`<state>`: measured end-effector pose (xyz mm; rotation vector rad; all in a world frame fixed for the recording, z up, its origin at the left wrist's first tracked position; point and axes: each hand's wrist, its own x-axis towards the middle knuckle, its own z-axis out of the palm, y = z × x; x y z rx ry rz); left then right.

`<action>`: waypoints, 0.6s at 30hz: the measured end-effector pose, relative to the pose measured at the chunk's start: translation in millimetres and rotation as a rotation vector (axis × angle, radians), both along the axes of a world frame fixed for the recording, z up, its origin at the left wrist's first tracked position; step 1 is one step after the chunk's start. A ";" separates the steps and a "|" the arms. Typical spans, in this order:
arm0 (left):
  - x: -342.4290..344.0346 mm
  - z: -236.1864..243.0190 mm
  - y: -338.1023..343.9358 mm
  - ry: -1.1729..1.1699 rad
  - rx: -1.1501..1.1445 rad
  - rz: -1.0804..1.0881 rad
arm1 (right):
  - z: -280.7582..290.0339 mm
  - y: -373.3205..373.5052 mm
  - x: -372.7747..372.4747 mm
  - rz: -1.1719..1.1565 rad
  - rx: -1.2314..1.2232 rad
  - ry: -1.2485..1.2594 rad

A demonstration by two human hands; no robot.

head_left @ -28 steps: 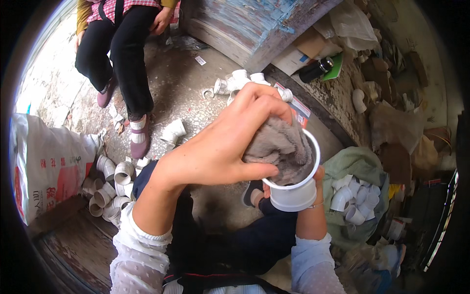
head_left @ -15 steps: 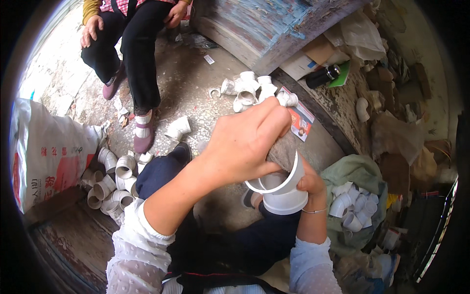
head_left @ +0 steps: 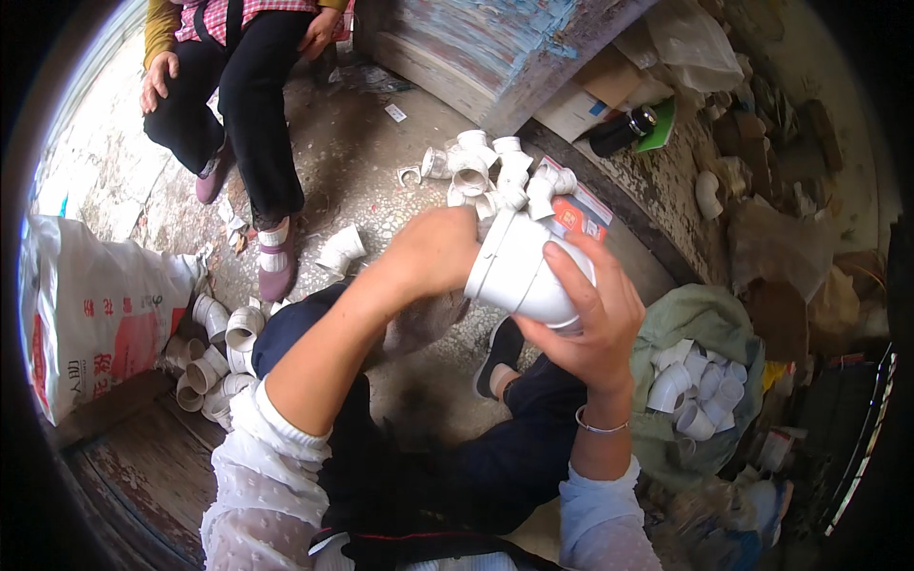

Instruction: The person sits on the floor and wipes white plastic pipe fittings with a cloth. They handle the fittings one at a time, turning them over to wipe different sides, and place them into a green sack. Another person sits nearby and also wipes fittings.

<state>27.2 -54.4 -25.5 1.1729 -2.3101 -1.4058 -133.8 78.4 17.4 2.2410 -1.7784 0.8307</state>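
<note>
My right hand point(head_left: 605, 324) grips a large white plastic pipe elbow point(head_left: 522, 266), fingers over its far side and thumb beneath. The elbow is tilted, its wide rim toward my left hand point(head_left: 428, 252). That hand is closed at the rim, with its fingertips hidden. A greyish-brown cloth point(head_left: 424, 324) hangs from it, below the wrist. Just beyond, several white pipe fittings point(head_left: 471, 176) lie in a heap on the floor, partly over an orange and white printed card point(head_left: 583, 214).
At left, a white sack point(head_left: 105, 305) stands by more pipe elbows point(head_left: 205, 366). A single elbow point(head_left: 340, 249) lies near a seated person's shoes point(head_left: 276, 274). On the right, a green cloth sack point(head_left: 700, 309) holds several fittings. A black flask point(head_left: 619, 133) rests by the weathered blue wooden panel point(head_left: 495, 48).
The elbow has turned over and moved up, its wide rim now facing left. My left hand has come out of its opening and moved left with the cloth.
</note>
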 end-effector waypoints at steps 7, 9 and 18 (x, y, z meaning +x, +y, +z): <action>29.2 10.1 -25.3 0.184 0.289 -0.009 | -10.4 27.3 -41.1 -0.078 -0.132 -1.328; 18.9 27.5 -10.5 0.288 0.341 0.141 | -11.0 29.0 -39.8 0.080 -0.174 -1.588; 10.1 14.6 -0.1 0.616 0.634 0.247 | -7.6 22.7 -31.1 0.127 0.206 -1.416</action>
